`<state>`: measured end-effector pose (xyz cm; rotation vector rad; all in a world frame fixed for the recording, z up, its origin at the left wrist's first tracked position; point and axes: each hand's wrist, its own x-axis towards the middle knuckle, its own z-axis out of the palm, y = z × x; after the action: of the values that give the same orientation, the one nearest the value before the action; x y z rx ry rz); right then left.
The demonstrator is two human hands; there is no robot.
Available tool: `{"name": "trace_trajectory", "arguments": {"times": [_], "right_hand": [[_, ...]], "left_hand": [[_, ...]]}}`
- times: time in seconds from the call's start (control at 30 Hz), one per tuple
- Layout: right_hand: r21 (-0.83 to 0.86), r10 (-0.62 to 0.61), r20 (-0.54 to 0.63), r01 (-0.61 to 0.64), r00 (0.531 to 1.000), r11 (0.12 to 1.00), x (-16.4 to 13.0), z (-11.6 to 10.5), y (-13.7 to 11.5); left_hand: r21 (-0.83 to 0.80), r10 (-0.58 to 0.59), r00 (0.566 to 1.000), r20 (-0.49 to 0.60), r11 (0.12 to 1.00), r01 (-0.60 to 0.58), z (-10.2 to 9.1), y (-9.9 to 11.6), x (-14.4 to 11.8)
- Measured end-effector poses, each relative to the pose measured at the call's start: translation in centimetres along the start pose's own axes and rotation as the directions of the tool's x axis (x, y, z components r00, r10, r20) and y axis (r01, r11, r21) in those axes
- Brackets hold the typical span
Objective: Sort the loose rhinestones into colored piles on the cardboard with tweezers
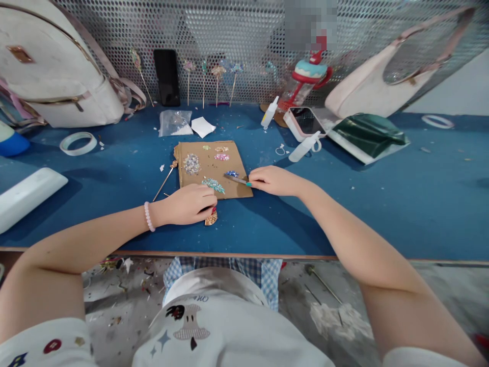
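Left hand (pixel 190 205) curled down on the blue table (pixel 382 204), fingers closed over a gold fan-shaped ornament (pixel 211 218) that pokes out just below the cardboard sheet (pixel 212 168). Right hand (pixel 273 181) pinched narrow on a thin pick tool (pixel 239 180), tip lying on the cardboard next to a small blue gem cluster (pixel 231 174). Teal cluster (pixel 213 185), silver pile (pixel 191 163) and pink bits (pixel 221 157) also on the sheet. Gold hairpin stick (pixel 165 180) lies just left of the cardboard. 2 glue bottles (pixel 304 147) farther back, right side.
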<state>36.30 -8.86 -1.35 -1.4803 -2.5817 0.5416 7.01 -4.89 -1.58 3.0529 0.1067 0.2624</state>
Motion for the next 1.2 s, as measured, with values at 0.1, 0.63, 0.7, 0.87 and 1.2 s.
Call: {"name": "trace_trajectory", "arguments": {"times": [0.1, 0.63, 0.7, 0.87, 1.2], "right_hand": [[0.007, 0.015, -0.008, -0.015, 1.000, 1.000, 0.0, 0.1, 0.1], [0.045, -0.015, 0.030, 0.013, 0.999, 0.999, -0.6, -0.1, 0.1], [0.034, -0.009, 0.007, 0.009, 1.000, 0.999, -0.5, -0.1, 0.3], [0.076, -0.031, 0.005, 0.030, 1.000, 0.997, -0.8, -0.2, 0.1], [0.086, -0.043, 0.048, 0.038, 0.998, 0.996, -1.1, -0.2, 0.3]], "left_hand": [[-0.002, -0.001, 1.000, -0.003, 1.000, 0.001, -0.1, 0.0, 0.0], [-0.005, -0.006, 1.000, -0.001, 1.000, 0.006, 0.2, -0.1, -0.1], [-0.003, -0.004, 1.000, -0.004, 1.000, 0.004, 0.2, -0.1, -0.1], [-0.003, 0.001, 1.000, -0.013, 1.000, -0.001, 0.2, -0.1, -0.1], [0.005, -0.005, 1.000, 0.000, 1.000, 0.005, 0.2, 0.0, -0.1]]}}
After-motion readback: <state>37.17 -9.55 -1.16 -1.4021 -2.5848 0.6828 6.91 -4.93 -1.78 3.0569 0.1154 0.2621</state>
